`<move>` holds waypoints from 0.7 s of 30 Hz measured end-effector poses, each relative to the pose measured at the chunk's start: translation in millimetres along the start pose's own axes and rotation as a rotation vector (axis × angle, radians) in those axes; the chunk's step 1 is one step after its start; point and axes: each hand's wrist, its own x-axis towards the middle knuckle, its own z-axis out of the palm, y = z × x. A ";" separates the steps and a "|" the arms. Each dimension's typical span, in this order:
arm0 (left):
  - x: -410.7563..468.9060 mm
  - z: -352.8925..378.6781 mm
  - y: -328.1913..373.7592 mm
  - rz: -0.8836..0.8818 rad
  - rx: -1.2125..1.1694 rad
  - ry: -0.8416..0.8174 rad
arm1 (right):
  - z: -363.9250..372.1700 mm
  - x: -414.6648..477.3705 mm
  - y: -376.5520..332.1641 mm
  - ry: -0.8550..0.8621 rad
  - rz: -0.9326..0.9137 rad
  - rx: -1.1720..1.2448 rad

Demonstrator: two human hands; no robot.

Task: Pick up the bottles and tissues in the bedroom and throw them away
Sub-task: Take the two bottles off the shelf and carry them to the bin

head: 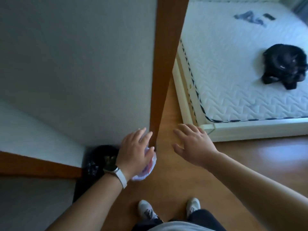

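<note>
My left hand [133, 152], with a watch on the wrist, holds a crumpled white wrapper or tissue with red and blue print [146, 169] that shows below the palm. It hovers just right of a black-lined trash bin [98, 160] standing in the corner by the wall. My right hand [193, 144] is spread open, palm down, over the wooden floor and holds nothing. No bottle can be seen.
A brown door frame [163, 72] runs up the middle, with a grey wall left of it. A white mattress [241, 64] on a pale frame lies at right, with a black object [285, 64] on it. My shoes [146, 210] stand on the wooden floor.
</note>
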 end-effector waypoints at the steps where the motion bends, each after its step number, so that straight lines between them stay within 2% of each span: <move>1: 9.5 -5.3 11.0 0.018 0.006 0.004 | -10.2 -4.3 10.2 0.013 0.026 0.017; 10: 90.2 -22.9 113.8 0.182 0.118 0.015 | -64.1 -45.4 114.3 0.143 0.143 0.113; 21: 178.0 -3.4 310.9 0.358 0.134 0.113 | -104.7 -148.3 302.2 0.305 0.271 0.075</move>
